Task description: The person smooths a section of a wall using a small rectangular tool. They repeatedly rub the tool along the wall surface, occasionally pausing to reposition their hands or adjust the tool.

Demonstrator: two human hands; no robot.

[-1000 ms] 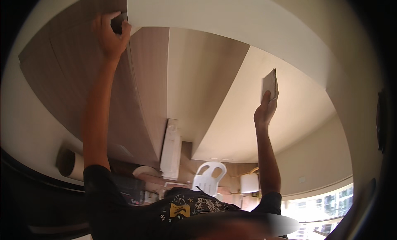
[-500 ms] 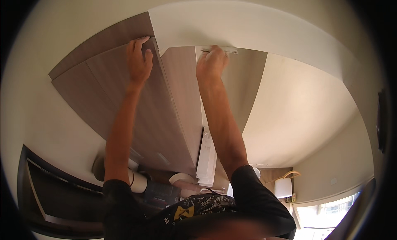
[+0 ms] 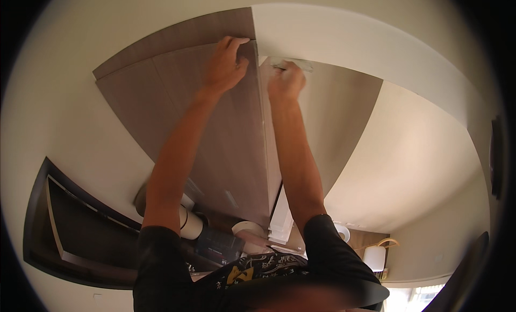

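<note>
Both my arms reach up toward the top of a tall wood-grain cabinet [image 3: 183, 118]. My left hand [image 3: 227, 65] rests with its fingertips at the cabinet's upper right edge, thumb and fingers apart, holding nothing. Just right of it, my right hand [image 3: 287, 82] is closed on a flat, pale, blade-like tool [image 3: 302, 65]. This tool lies where the cabinet's side panel [image 3: 338, 102] meets the pale surface [image 3: 322, 35] above. Motion blurs the right hand, and its fingers partly cover the tool, so its exact kind is unclear.
A dark-framed recessed shelf [image 3: 80, 242] is at lower left. Below the cabinet are a dark box [image 3: 219, 243], a pale cylinder [image 3: 191, 226] and a white slatted object [image 3: 280, 223]. A white lamp with a curved wooden arm [image 3: 374, 258] stands at lower right, near a bright window [image 3: 411, 298].
The view has turned, so the cabinet sits farther right in the picture. My right hand, still gripping the flat tool, is closer to the left hand, which stays at the cabinet's edge.
</note>
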